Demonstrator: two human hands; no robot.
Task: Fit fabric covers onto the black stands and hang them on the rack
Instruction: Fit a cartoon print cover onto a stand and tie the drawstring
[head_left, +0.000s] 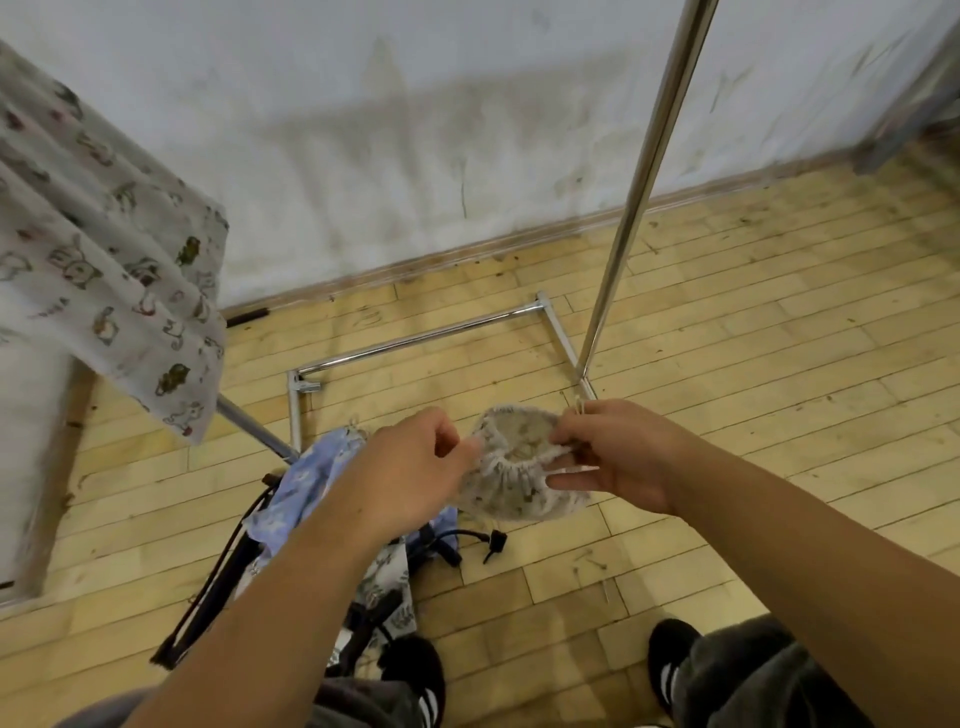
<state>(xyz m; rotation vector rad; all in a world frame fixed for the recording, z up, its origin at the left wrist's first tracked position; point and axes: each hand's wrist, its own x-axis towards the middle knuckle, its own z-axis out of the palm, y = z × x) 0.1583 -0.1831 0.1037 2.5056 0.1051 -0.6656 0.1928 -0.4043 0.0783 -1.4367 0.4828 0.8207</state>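
Beige printed fabric cover with gathered elastic rim: in mid-air over the wooden plank floor, spread between both hands. Left hand pinches the rim's left edge, right hand pinches the right. Likely light, limp, stretchy at the opening only. Take it by the elastic hem, not the body. Black folding stands lie below, beside the chrome metal rack.

Both bare arms reach forward. The left hand pinches the left rim of the fabric cover, and the right hand, fingers curled, pinches its right rim.
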